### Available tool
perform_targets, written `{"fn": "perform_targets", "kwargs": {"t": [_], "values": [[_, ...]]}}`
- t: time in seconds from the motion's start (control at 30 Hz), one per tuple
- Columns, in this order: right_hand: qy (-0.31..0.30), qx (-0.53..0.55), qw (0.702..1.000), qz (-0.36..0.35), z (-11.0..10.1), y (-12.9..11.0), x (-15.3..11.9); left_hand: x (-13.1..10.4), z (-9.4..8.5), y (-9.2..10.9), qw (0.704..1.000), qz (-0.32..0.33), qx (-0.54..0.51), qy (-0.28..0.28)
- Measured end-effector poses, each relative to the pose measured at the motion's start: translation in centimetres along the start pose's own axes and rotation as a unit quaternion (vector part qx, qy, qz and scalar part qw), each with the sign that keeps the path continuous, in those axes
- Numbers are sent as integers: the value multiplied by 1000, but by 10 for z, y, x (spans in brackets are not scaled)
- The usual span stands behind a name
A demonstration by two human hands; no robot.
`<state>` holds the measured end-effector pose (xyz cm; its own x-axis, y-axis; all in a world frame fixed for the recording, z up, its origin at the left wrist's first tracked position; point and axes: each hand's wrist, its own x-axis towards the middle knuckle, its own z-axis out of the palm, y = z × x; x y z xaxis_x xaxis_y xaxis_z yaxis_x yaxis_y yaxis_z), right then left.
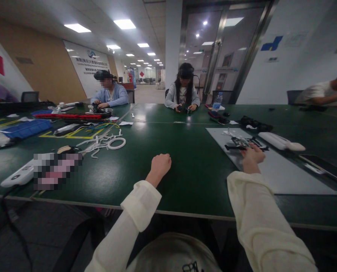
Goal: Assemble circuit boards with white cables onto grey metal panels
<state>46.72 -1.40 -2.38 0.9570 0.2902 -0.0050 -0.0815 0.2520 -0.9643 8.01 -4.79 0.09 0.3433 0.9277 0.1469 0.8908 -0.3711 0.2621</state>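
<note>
One dark green, glossy tabletop [196, 170], bearing the following. Right side: one flat, light grey rectangular board [287, 173], and at its far left part, one small black openwork frame with pale metallic parts [238, 141]. The right hand [253, 155] has its fingers closed on the near right part of this frame; whether the frame touches the board cannot be told. Centre: the left hand [160, 164], curled into a loose fist at the tabletop, well apart from the frame; whether anything lies inside the fist cannot be told. Beyond the board's right edge: one long white rounded object [277, 141], one crumpled black bundle [255, 124] farther off, and one dark flat slab [326, 166] nearer. Left side: one white ring [116, 143] beside a tangle of thin white strips [100, 142]; one blue plastic tray [28, 129]; one long red object [69, 116]; near the left corner, one white elongated device [22, 174] next to a pixelated pink item [60, 173]. Far side: two seated persons, one in a light blue top [114, 96], one in a pale grey top [171, 99], and one clear bottle with a blue label [217, 101].
</note>
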Motion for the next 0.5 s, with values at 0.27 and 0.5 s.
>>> {"fn": "perform_targets", "kwargs": {"t": [0.27,0.5], "values": [[-29,77,996,37,4,-5,-6,1,0,-1,1000,7,-11,-9],[-121,191,974,29,9,-37,-26,2,0,0,1000,5,0,-4]]}}
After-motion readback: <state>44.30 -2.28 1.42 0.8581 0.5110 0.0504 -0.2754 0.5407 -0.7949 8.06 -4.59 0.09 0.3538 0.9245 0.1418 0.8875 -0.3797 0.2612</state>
